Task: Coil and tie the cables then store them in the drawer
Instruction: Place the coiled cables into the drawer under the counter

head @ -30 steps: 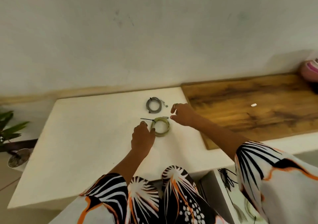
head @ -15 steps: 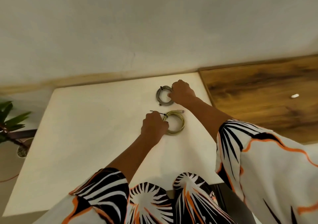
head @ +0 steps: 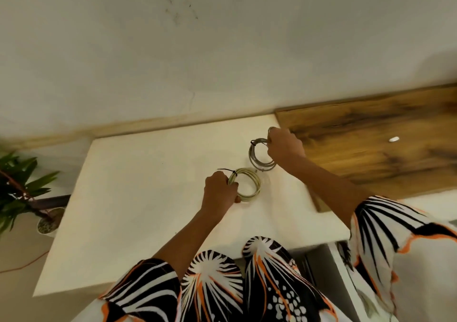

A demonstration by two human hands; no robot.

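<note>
Two coiled cables are over the white tabletop [head: 138, 198]. My left hand [head: 218, 193] grips the left side of the yellowish coil [head: 254, 185], which is bound with a black tie whose tail sticks out to the left. My right hand [head: 284, 147] grips the right side of the grey coil [head: 253, 157], also bound with a black tie, and the coil stands tilted up off the surface. Part of an open drawer [head: 321, 267] shows below the table's front edge at the lower right.
A dark wooden board [head: 371, 148] lies at the right with a small white piece [head: 393, 139] on it. A potted plant [head: 22, 193] stands on the floor at the left beside an orange cord [head: 24, 264]. The wall runs right behind the table.
My right hand went from beside the yellowish coil to the grey coil, closed on it and tipped it up. My left hand closed on the yellowish coil.
</note>
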